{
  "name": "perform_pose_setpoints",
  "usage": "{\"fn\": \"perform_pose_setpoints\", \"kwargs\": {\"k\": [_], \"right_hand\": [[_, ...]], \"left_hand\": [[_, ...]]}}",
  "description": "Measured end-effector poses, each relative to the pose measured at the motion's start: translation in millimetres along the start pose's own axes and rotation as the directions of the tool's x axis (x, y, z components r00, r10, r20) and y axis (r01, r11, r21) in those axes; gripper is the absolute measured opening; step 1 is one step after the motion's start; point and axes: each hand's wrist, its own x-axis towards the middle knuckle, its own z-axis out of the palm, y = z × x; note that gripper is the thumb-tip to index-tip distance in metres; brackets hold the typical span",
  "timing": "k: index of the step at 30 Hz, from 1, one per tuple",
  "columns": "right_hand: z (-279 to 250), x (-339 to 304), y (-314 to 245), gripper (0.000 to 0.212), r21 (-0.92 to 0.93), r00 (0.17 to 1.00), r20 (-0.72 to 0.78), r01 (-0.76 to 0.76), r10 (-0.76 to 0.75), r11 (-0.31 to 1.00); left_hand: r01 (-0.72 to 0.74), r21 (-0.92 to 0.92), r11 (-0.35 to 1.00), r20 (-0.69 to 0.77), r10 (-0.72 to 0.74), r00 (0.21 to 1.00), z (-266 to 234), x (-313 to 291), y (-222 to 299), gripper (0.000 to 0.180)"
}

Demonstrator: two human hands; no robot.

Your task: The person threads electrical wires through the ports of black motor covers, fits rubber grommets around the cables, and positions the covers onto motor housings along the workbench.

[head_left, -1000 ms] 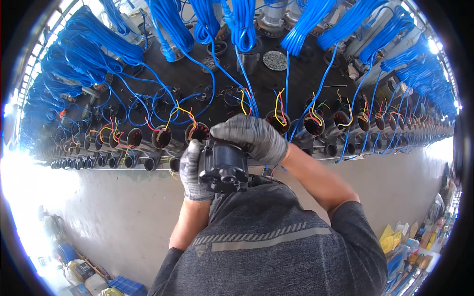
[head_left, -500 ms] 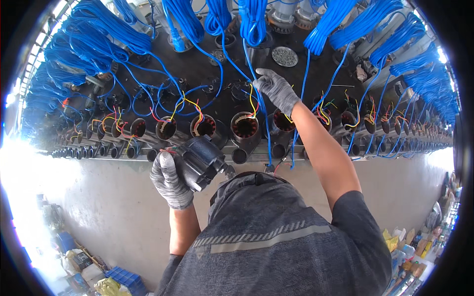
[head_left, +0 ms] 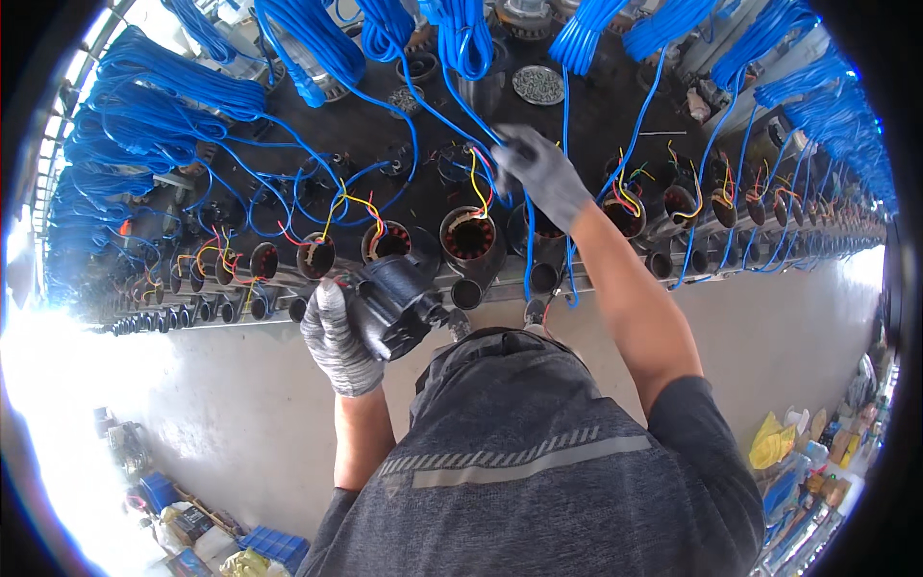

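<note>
A bulky black plastic housing (head_left: 396,300) with ribbed sides is held in my gloved left hand (head_left: 338,332), tilted in front of my chest near the table's edge. Short reddish wires show beside the thumb. My gloved right hand (head_left: 546,178) reaches forward over the table, its fingers bent around a blue cable (head_left: 529,245) that runs down past it. Motion smears these fingers, and a small dark patch between them is unclear. Between the hands stands an open metal motor barrel (head_left: 469,237) with windings inside and yellow and red wires (head_left: 478,183) rising from its rim.
Similar barrels (head_left: 387,240) line the table edge on both sides, loose wires standing out of them. Bundled blue cables (head_left: 466,38) hang along the back. A round dish of small metal parts (head_left: 538,85) sits on the dark tabletop (head_left: 615,106). Blue crates (head_left: 272,546) lie behind me.
My right hand has turned, its fingers now more curled at the blue cable. My left hand still holds the black housing, slightly shifted. The whole view has moved a little.
</note>
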Motion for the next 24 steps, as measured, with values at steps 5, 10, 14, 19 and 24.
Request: {"fn": "perform_pose_setpoints", "kwargs": {"k": [5, 10, 14, 19, 24], "right_hand": [[-46, -136, 23, 0.031, -0.076, 0.961, 0.021, -0.274, 0.276, 0.959], [-101, -249, 141, 0.029, 0.049, 0.834, -0.285, -0.480, 0.472, 0.876], [-124, -302, 198, 0.026, 0.020, 0.794, -0.367, -0.514, 0.485, 0.857], [-150, -364, 256, 0.026, -0.035, 0.560, -0.563, -0.751, 0.607, 0.660], [-156, -359, 230, 0.029, 0.021, 0.613, -0.424, -0.729, 0.667, 0.684]], "left_hand": [[-0.039, 0.066, 0.997, -0.023, 0.040, 0.999, -8, 9, 2, 0.039], [0.039, -0.053, 0.998, 0.047, -0.036, 0.998, 0, 22, 3, 0.038], [0.053, -0.142, 0.988, 0.134, -0.034, 0.990, 9, 30, -7, 0.044], [0.090, -0.142, 0.986, 0.158, -0.068, 0.985, 9, 37, -15, 0.040], [0.083, -0.122, 0.989, 0.129, -0.067, 0.989, 18, 34, -13, 0.037]]}}
